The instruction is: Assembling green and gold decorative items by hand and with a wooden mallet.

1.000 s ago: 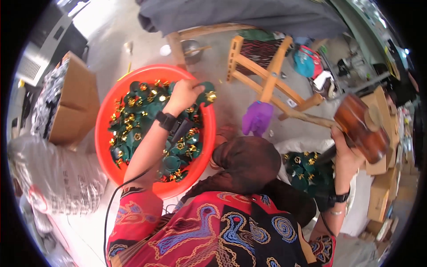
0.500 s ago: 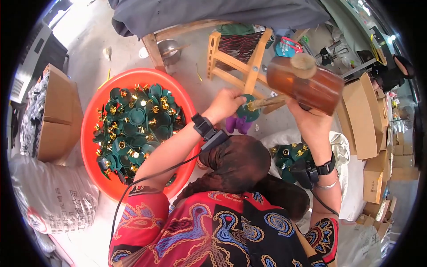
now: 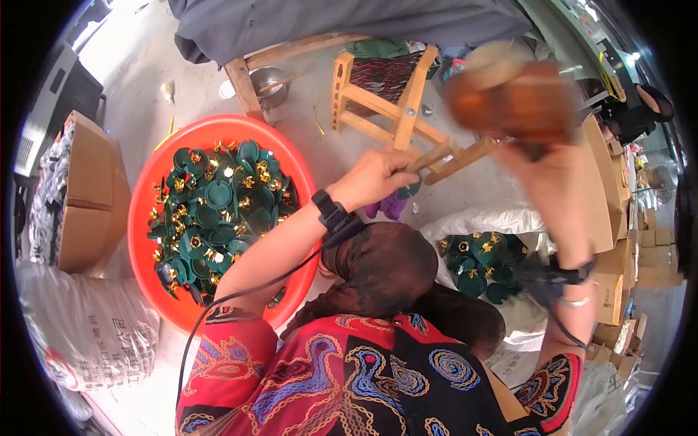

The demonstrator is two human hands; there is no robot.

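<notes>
My left hand [image 3: 371,178] is closed on a small green piece [image 3: 411,190] and holds it against a bar of the wooden frame [image 3: 392,109], above a purple object [image 3: 385,209]. My right hand [image 3: 545,171] is raised at the upper right, gripping a brown wooden mallet [image 3: 509,94] that is blurred by motion. A red basin [image 3: 218,122] at my left holds several green cup-shaped pieces with gold ornaments [image 3: 218,207]. More of these green pieces [image 3: 480,258] lie on a white sack under my right arm.
A cardboard box [image 3: 91,189] and a printed white sack [image 3: 80,327] sit at the left. A metal bowl [image 3: 265,80] stands behind the basin by a wooden leg. Stacked cardboard boxes [image 3: 614,218] line the right side. Grey cloth [image 3: 349,22] hangs at the top.
My left hand left the red basin and came to the wooden frame with a green piece. My right hand swung the brown mallet from the right side up high.
</notes>
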